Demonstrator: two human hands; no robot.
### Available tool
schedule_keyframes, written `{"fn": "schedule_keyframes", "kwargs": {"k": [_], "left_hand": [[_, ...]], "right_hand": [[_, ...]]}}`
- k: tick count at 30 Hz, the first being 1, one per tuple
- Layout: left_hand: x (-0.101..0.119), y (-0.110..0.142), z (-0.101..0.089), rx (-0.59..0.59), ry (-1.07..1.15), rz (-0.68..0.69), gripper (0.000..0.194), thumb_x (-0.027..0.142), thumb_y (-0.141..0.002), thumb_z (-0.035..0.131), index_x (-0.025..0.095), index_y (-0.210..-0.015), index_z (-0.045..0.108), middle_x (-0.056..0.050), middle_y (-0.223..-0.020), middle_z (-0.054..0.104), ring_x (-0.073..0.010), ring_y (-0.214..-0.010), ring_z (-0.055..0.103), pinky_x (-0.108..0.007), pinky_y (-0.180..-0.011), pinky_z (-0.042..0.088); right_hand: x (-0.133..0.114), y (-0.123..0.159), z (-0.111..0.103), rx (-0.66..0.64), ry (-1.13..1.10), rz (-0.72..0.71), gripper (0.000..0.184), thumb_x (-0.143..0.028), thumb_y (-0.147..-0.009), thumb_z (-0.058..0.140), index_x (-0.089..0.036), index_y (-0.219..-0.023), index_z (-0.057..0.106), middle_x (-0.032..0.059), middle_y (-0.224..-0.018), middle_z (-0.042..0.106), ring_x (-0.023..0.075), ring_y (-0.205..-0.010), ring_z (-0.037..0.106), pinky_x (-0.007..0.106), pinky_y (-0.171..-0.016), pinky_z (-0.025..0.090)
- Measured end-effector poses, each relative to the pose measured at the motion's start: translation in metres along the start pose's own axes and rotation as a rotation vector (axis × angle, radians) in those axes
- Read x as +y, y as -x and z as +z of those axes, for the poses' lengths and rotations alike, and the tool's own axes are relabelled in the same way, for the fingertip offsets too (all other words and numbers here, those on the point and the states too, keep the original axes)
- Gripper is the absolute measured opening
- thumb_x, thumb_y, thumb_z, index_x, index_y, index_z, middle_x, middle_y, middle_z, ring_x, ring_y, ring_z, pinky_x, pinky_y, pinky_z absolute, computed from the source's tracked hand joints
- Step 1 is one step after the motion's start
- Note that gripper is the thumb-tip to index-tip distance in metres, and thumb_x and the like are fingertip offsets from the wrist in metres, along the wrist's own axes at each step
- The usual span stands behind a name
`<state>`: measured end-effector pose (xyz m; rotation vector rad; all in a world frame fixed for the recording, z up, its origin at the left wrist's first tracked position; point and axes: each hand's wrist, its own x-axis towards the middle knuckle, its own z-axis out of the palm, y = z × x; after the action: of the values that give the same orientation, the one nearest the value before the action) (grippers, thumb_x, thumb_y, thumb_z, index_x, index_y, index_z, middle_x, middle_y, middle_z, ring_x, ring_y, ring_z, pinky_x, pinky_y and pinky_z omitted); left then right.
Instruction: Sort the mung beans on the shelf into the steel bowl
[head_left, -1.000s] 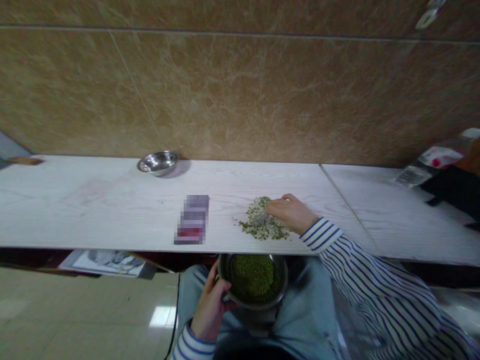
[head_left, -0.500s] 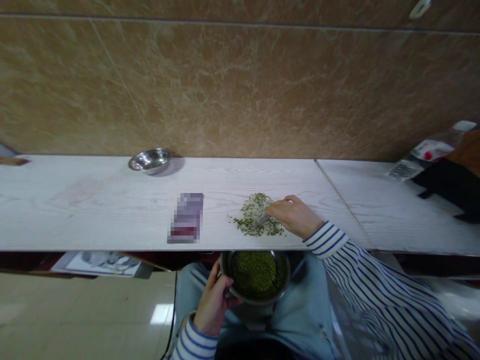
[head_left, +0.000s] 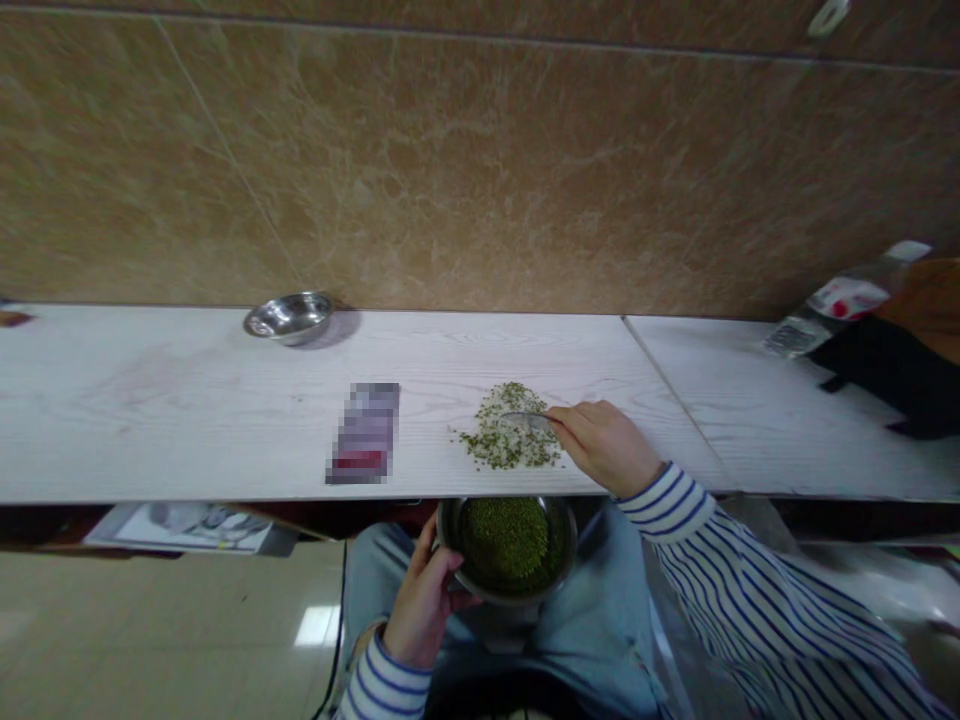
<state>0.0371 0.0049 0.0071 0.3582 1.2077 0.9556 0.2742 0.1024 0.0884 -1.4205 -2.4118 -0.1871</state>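
Observation:
My left hand (head_left: pixel 429 598) grips the rim of a metal bowl (head_left: pixel 568 560), held over my lap just below the table edge. Green beans (head_left: pixel 506 537), mung beans by their look, lie inside it. My right hand (head_left: pixel 604 443) is closed on the handle of a metal spoon (head_left: pixel 527 418). The spoon's head lies over a spread pile of white grains mixed with green beans (head_left: pixel 504 445) on the table. Whether anything sits in the spoon is too small to tell.
An empty-looking metal bowl (head_left: pixel 289 318) stands near the wall on the white table (head_left: pixel 187 420). A blurred-out phone-shaped object (head_left: pixel 366 432) lies left of the pile. At the far right are a plastic bottle (head_left: pixel 840 300) and a black item (head_left: pixel 889 375).
My right hand has drawn slightly right and turned the spoon, which now lies more level over the pile. My left hand keeps its hold on the bowl. The view has shifted slightly.

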Motion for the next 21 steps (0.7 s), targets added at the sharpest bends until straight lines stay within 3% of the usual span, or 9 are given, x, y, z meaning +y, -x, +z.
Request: {"fn": "schedule_keyframes", "kwargs": {"k": [2,6,10,21], "left_hand": [[-0.001,0.000,-0.001,-0.003,0.003,-0.001,0.064,0.016,-0.069,0.051,0.031,-0.130,0.037,-0.003,-0.106,0.056,-0.0148,-0.073,0.054,-0.027,-0.054,0.048],[-0.004,0.000,-0.004,0.009,0.012,-0.006,0.067,0.016,-0.068,0.052,0.032,-0.132,0.037,-0.003,-0.103,0.058,-0.0141,-0.072,0.055,-0.028,-0.057,0.048],[-0.005,0.001,-0.008,0.026,0.030,-0.008,0.067,0.015,-0.067,0.053,0.032,-0.131,0.039,-0.003,-0.107,0.058,-0.0140,-0.075,0.055,-0.026,-0.059,0.048],[-0.004,0.000,-0.011,0.034,0.029,-0.010,0.069,0.016,-0.066,0.054,0.032,-0.131,0.038,-0.002,-0.099,0.059,-0.0155,-0.074,0.056,-0.028,-0.055,0.049]], "right_hand": [[-0.012,0.002,0.003,0.022,-0.107,0.112,0.026,-0.026,-0.090,0.040,-0.016,-0.108,0.056,0.0092,-0.091,0.067,0.0175,-0.084,0.061,0.029,-0.074,0.043],[-0.042,0.001,0.014,-0.038,-0.334,0.205,0.024,-0.026,-0.087,0.043,-0.018,-0.107,0.055,0.0047,-0.089,0.068,0.0144,-0.076,0.063,0.025,-0.070,0.046],[-0.060,-0.007,0.025,-0.095,-0.374,0.275,0.024,-0.024,-0.086,0.044,-0.018,-0.105,0.056,0.0028,-0.080,0.068,0.0141,-0.068,0.063,0.024,-0.065,0.046],[-0.046,-0.009,0.027,-0.084,-0.245,0.354,0.022,-0.023,-0.084,0.047,-0.016,-0.103,0.056,0.0036,-0.073,0.068,0.0155,-0.064,0.062,0.025,-0.060,0.044]]}}
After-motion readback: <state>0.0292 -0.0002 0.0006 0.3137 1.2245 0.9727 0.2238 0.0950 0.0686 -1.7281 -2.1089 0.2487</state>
